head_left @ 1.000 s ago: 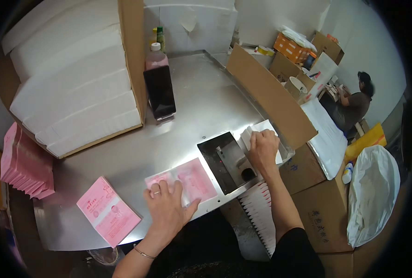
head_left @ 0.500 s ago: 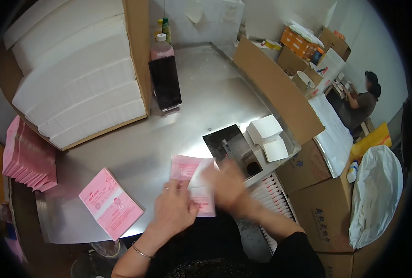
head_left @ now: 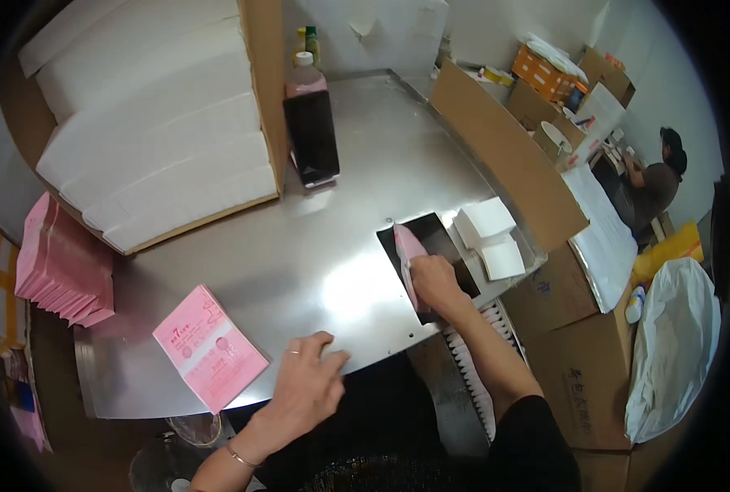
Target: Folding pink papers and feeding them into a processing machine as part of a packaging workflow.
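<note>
My right hand (head_left: pixel 437 283) is closed on a flat pink packet (head_left: pixel 409 243). It holds the packet on edge at a dark rectangular opening (head_left: pixel 449 239) in the metal table, with the packet's lower part down in it. My left hand (head_left: pixel 309 379) hovers by the table's front edge, fingers apart and slightly bent, holding nothing. Left of that hand lies a stack of pink printed packets (head_left: pixel 209 348). Two small white stacks of folded paper (head_left: pixel 490 234) rest just right of the opening.
A large carton of white paper stacks (head_left: pixel 160 148) stands at the back left, beside a row of pink packets (head_left: pixel 66 262). A dark phone (head_left: pixel 312 138) leans on a bottle (head_left: pixel 305 78). Cartons (head_left: pixel 582 377) line the right; a person (head_left: pixel 652 184) sits beyond.
My right hand has carried the pink packet from in front of me rightward to the opening. My left hand has let go of it. The view has shifted slightly.
</note>
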`<state>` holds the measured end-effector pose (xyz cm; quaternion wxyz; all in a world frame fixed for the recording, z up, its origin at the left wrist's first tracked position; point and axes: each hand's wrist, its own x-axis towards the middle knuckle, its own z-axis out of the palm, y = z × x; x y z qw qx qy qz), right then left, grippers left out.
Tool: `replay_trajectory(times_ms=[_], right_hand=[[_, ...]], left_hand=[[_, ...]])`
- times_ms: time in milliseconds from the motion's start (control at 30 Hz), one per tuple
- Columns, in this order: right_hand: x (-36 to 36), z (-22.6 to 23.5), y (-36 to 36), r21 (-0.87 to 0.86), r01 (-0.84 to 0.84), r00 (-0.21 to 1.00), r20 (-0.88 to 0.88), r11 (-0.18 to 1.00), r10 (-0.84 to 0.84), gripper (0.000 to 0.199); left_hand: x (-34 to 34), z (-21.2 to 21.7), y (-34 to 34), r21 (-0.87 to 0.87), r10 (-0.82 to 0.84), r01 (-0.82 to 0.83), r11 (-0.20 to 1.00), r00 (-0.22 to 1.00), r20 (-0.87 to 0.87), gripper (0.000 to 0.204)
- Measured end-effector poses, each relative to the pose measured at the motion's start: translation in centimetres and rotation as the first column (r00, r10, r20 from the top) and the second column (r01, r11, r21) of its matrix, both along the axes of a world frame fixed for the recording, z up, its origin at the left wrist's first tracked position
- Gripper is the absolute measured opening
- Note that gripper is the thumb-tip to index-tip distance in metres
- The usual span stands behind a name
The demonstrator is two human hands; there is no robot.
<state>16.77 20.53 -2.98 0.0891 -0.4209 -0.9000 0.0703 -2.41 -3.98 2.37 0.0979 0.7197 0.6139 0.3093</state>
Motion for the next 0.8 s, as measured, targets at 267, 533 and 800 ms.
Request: replay_trajectory(times_ms=[267, 533, 800], right_hand=[[4.7, 5.1, 3.6, 0.657, 0.272, 0.962, -0.180, 0.703, -0.203, 0.015], [5.3, 3.9, 5.4, 0.463, 0.317, 0.941, -0.260, 0.828, -0.215, 0.013], [-0.2, 2.8, -5.2, 0.537, -0.270, 0.810, -0.322, 0.800, 0.489, 0.037]], left_hand=[[-7.2, 3.0, -7.5, 0.140, 0.641, -0.665, 0.733, 0.608, -0.468, 0.035], [-3.3, 3.3, -0.5, 0.029, 0.230, -0.232, 0.972, 0.972, 0.041, 0.020], [1.6, -2.0, 4.3, 0.151, 0.054, -0.063, 0.986, 0.996, 0.064, 0.048]])
